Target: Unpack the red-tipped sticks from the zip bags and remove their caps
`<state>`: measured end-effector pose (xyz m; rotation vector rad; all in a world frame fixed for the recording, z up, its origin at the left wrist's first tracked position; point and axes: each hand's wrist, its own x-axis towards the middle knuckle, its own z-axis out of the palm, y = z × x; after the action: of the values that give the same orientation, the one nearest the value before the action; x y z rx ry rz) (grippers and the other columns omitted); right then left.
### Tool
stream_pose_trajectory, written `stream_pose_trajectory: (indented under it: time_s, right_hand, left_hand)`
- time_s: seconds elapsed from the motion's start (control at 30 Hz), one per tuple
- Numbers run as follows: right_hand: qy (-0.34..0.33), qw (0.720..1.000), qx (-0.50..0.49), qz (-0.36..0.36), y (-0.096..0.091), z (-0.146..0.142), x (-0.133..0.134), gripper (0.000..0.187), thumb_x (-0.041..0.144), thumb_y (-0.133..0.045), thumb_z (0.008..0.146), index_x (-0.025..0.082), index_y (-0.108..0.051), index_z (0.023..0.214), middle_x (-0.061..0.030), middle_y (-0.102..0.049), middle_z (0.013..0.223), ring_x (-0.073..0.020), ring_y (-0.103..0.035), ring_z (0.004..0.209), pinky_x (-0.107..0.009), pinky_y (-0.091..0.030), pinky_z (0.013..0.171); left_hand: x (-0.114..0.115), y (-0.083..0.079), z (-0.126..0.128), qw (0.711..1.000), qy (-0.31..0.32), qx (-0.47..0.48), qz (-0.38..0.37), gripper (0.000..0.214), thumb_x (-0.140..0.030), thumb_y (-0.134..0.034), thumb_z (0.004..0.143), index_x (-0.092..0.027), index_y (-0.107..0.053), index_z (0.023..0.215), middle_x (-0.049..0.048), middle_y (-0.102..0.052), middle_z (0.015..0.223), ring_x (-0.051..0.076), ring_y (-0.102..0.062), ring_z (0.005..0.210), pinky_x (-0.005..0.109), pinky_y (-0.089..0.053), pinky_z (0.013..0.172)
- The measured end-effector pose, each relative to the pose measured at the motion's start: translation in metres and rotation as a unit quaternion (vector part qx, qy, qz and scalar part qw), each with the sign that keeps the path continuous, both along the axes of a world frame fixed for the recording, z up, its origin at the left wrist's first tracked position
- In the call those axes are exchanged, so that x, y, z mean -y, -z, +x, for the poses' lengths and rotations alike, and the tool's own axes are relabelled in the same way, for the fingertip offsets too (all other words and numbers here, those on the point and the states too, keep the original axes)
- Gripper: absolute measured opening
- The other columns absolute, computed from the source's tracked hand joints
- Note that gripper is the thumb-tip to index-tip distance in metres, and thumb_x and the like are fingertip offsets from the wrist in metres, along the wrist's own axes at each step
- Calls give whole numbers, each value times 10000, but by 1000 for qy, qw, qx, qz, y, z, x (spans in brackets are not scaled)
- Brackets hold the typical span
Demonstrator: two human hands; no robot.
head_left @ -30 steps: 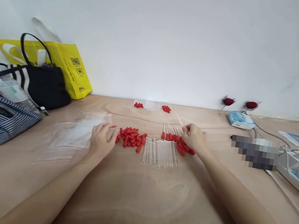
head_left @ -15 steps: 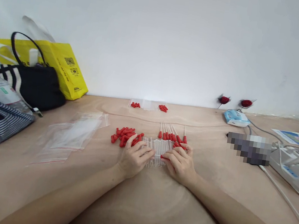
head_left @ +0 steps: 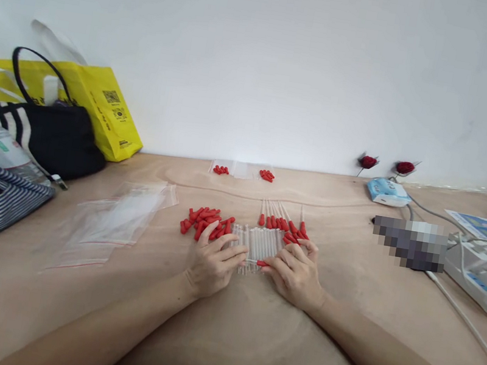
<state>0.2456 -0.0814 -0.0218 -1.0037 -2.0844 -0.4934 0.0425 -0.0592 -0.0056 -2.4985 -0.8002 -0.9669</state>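
My left hand [head_left: 215, 261] pinches one end of a thin clear tube. In the fingers of my right hand [head_left: 296, 274] is a red rubber bulb [head_left: 262, 264], its mouth at the tube's other end; how far the tube sits inside cannot be made out. Beneath both hands lies a row of clear tubes [head_left: 266, 243], side by side. A pile of loose red bulbs [head_left: 206, 221] borders my left hand, and a few more red bulbs [head_left: 291, 237] lie by my right fingers. Behind the row, several droppers [head_left: 282, 222] with red bulbs fitted point away from me.
Clear zip bags [head_left: 121, 222] lie on the left, near striped and black bags [head_left: 66, 136] and a yellow bag [head_left: 116, 125]. At the wall is a bag with red bulbs [head_left: 240, 170]. A tissue pack [head_left: 387, 192], power strip [head_left: 478, 278] and cables are right.
Both hands have come slightly towards me with the tube and the red bulb, and more of the bulb now shows between the fingertips. The view has shifted a little.
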Motion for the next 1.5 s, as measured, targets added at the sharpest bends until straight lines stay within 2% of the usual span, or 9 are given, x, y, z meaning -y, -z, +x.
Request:
stream_pose_trajectory:
  time_s: [0.33, 0.5, 0.63, 0.73, 0.8, 0.93, 1.13, 1.27, 1.5]
  right_hand:
    - [-13, 1000, 15, -9, 2, 1, 0, 159, 278, -481, 813, 228, -611, 738, 27, -547, 597, -121, -457, 698, -373, -222, 877]
    - [-17, 1000, 2, -16, 1, 6, 0, 162, 236, -462, 812, 223, -602, 732, 25, -553, 606, -124, -468, 708, -381, -217, 880]
    - [19, 998, -59, -29, -2, 12, -3, 135, 258, -498, 803, 220, -608, 733, 11, -590, 681, -129, -489, 723, -364, -228, 861]
    - [62, 993, -98, -35, -3, 14, -9, 138, 309, -511, 801, 246, -631, 775, -2, -601, 744, -133, -495, 737, -338, -242, 814]
    - [106, 986, -112, -57, -3, 18, -14, 171, 333, -491, 811, 250, -640, 794, -15, -601, 755, -139, -496, 743, -328, -242, 783]
    - [204, 956, -146, -150, -5, 37, -26, 249, 393, -443, 808, 238, -637, 810, -31, -613, 775, -163, -511, 764, -336, -234, 777]
    - [307, 868, -199, -334, -11, 70, -38, 305, 457, -440, 746, 233, -646, 754, -13, -643, 710, -173, -551, 705, -321, -291, 717]
    - [336, 828, -217, -394, -7, 82, -44, 263, 420, -483, 719, 226, -657, 762, -18, -662, 703, -186, -579, 705, -294, -327, 653]
    - [329, 816, -221, -422, -3, 81, -48, 251, 439, -535, 683, 243, -658, 781, -3, -675, 744, -189, -596, 744, -292, -339, 669]
  left_hand:
    - [1, 0, -1, 1000, -2, -7, -21, 186, -194, -483, 811, -271, -651, 831, -31, -691, 845, 164, -593, 877, 519, -120, 1033]
    - [0, -2, -6, 1000, -5, 8, -21, 178, -186, -486, 805, -263, -647, 804, -29, -689, 835, 158, -588, 855, 479, -189, 1006]
    - [-4, -1, -14, 997, -42, 57, -29, 141, -191, -498, 799, -227, -633, 784, 1, -676, 823, 166, -561, 807, 392, -342, 867]
    - [-7, 0, -15, 989, -76, 89, -90, 194, -220, -427, 835, -192, -618, 823, 52, -625, 812, 169, -530, 784, 323, -402, 747]
    - [-9, -2, -14, 979, -90, 101, -150, 232, -220, -365, 854, -177, -592, 871, 61, -596, 817, 170, -528, 787, 313, -417, 731]
    - [-16, -12, -12, 947, -116, 126, -271, 207, -221, -364, 834, -176, -555, 901, 50, -621, 872, 178, -564, 816, 323, -436, 744]
    - [-35, -22, -11, 863, -124, 151, -466, 152, -282, -495, 728, -184, -593, 790, 17, -669, 734, 154, -620, 651, 250, -469, 582]
    - [-43, -24, -6, 849, -175, 87, -490, 101, -237, -539, 655, -188, -612, 705, 8, -664, 618, 169, -620, 594, 250, -443, 530]
    - [-44, -27, 0, 851, -215, 49, -476, 87, -245, -560, 631, -184, -615, 657, 3, -632, 501, 175, -611, 551, 255, -424, 534]
